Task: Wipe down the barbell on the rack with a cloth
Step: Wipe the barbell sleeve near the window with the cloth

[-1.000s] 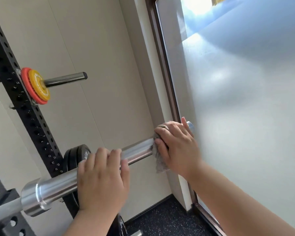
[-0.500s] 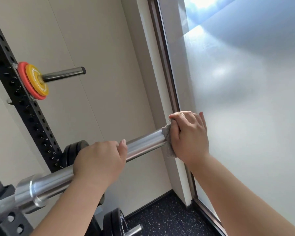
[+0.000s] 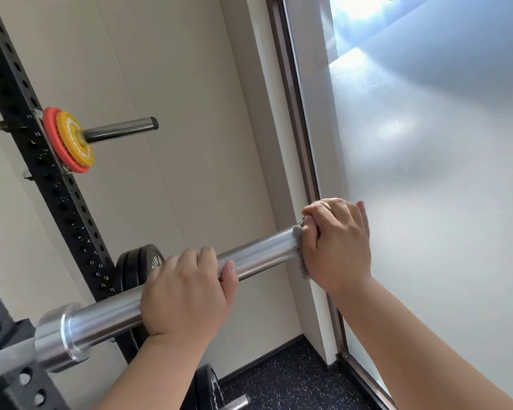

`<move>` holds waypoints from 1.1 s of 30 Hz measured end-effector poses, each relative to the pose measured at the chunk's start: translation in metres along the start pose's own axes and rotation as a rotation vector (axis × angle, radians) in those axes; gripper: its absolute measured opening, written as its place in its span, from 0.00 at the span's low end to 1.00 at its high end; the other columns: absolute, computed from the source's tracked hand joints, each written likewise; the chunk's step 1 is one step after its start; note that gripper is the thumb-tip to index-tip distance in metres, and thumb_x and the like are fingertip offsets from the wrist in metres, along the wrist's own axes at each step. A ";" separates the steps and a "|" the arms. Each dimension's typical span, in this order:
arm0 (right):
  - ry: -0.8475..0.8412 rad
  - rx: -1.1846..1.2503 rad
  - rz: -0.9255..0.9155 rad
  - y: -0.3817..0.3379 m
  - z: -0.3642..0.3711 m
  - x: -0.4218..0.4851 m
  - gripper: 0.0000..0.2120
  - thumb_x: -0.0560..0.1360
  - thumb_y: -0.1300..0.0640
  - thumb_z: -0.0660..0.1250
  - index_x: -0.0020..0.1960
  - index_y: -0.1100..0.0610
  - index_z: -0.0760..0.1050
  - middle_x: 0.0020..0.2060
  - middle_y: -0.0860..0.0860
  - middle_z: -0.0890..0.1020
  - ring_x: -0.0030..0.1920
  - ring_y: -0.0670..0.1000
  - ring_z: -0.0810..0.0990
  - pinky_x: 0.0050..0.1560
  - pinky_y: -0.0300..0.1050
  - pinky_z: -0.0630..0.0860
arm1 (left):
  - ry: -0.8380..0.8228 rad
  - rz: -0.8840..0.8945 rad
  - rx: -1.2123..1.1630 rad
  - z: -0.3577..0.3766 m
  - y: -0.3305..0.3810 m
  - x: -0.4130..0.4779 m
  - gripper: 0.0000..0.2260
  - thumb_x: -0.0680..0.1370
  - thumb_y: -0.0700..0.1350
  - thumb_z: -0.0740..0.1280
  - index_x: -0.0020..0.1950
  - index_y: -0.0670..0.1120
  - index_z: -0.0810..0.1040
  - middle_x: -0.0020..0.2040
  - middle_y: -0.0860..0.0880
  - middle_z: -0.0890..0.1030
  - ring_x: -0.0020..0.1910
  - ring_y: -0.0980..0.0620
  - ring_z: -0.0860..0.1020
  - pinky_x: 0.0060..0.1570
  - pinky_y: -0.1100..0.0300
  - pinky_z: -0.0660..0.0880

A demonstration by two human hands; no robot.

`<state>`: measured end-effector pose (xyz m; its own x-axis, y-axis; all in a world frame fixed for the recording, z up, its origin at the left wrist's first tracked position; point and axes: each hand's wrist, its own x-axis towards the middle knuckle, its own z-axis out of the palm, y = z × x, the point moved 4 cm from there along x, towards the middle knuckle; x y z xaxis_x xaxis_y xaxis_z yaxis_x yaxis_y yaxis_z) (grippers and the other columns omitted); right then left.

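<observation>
Barbell (image 3: 264,253) sits on rack (image 3: 57,187): right hand (image 3: 338,247) fingers, curled round cloth (image 3: 302,269), now cap the sleeve tip, further out than a second ago, left hand (image 3: 184,294) fingers wrap the sleeve inboard, so this end looks nearly wiped.

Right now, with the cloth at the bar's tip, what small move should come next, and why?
Probably slide the right hand with the small grey cloth back along the shiny steel barbell sleeve toward the left hand. The cloth sits at the sleeve's far end, the left hand grips mid-sleeve, and bare metal lies between them.
</observation>
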<state>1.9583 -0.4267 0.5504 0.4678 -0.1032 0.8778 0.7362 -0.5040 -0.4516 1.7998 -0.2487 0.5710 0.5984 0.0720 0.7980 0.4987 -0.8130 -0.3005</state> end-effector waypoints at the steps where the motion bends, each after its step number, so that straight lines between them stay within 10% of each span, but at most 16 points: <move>1: -0.001 -0.003 -0.067 -0.011 0.003 -0.008 0.11 0.79 0.54 0.62 0.51 0.52 0.83 0.54 0.49 0.83 0.61 0.58 0.79 0.75 0.65 0.64 | 0.027 -0.005 0.007 0.001 0.000 -0.002 0.18 0.81 0.56 0.55 0.40 0.46 0.73 0.34 0.45 0.75 0.33 0.41 0.75 0.35 0.50 0.68; 6: -0.122 0.038 -0.410 -0.030 0.003 -0.015 0.10 0.81 0.54 0.63 0.54 0.53 0.83 0.54 0.50 0.83 0.57 0.57 0.81 0.71 0.62 0.69 | 0.149 0.006 0.025 0.002 -0.001 -0.007 0.16 0.82 0.56 0.57 0.43 0.45 0.73 0.37 0.45 0.74 0.35 0.42 0.74 0.37 0.50 0.67; 12: -0.047 -0.047 -0.028 -0.002 -0.003 0.008 0.12 0.78 0.52 0.60 0.44 0.51 0.81 0.49 0.48 0.83 0.56 0.57 0.81 0.74 0.63 0.66 | 0.165 -0.007 0.035 0.003 0.000 -0.013 0.18 0.83 0.57 0.55 0.47 0.44 0.75 0.40 0.45 0.74 0.38 0.42 0.72 0.40 0.47 0.68; 19: -0.167 0.090 -0.458 -0.065 0.005 -0.030 0.10 0.81 0.55 0.65 0.57 0.54 0.83 0.55 0.50 0.83 0.57 0.56 0.80 0.69 0.56 0.72 | 0.062 0.032 0.013 0.008 0.005 -0.038 0.26 0.80 0.57 0.64 0.71 0.40 0.75 0.60 0.39 0.79 0.57 0.38 0.76 0.64 0.38 0.70; 23: -0.132 -0.043 -0.261 -0.031 0.002 -0.004 0.12 0.81 0.53 0.60 0.49 0.52 0.82 0.48 0.48 0.84 0.51 0.57 0.82 0.69 0.60 0.71 | -0.020 0.074 -0.073 -0.002 -0.005 -0.045 0.31 0.79 0.59 0.64 0.76 0.41 0.72 0.66 0.40 0.77 0.64 0.38 0.76 0.69 0.38 0.68; 27: -0.073 -0.069 -0.102 -0.045 0.006 -0.007 0.12 0.80 0.53 0.60 0.44 0.53 0.81 0.46 0.49 0.83 0.50 0.59 0.81 0.70 0.58 0.70 | -0.037 0.067 -0.229 -0.033 -0.034 -0.017 0.20 0.82 0.59 0.55 0.61 0.52 0.82 0.52 0.54 0.83 0.51 0.49 0.80 0.52 0.50 0.76; 33: -0.227 0.047 -0.500 -0.077 0.009 -0.029 0.11 0.83 0.52 0.62 0.56 0.52 0.83 0.53 0.49 0.83 0.54 0.55 0.81 0.69 0.59 0.71 | -0.436 -0.160 -0.171 -0.014 -0.058 0.012 0.26 0.83 0.63 0.46 0.40 0.50 0.74 0.38 0.51 0.80 0.40 0.46 0.79 0.41 0.54 0.77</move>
<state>1.8924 -0.3769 0.5579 0.1459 0.3292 0.9329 0.9143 -0.4049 -0.0001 1.7696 -0.2090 0.6055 0.7474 0.4091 0.5235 0.5174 -0.8526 -0.0725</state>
